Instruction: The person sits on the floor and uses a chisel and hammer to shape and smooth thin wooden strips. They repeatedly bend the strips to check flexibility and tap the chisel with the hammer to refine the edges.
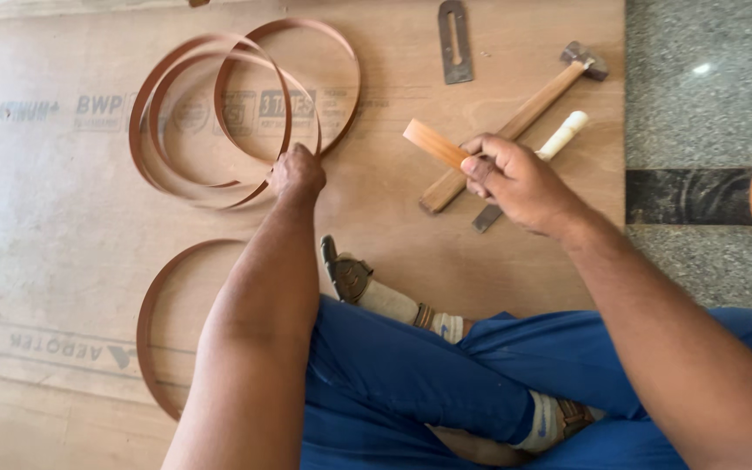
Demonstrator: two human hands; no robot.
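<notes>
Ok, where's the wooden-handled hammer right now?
The wooden-handled hammer lies on the plywood sheet, upper right in the head view, just beyond the right hand, beside the white-handled tool.

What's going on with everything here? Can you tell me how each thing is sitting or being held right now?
Left hand: closed on the coiled strip.
Right hand: gripping the strip end.
Coiled strip: looped loosely on the plywood sheet.
Strip end: lifted, held.
Hammer: lying flat, untouched.
White-handled tool: lying flat, partly under the right hand.
Metal blade: lying flat.
Lower strip loop: lying curved beside the left arm.
</notes>
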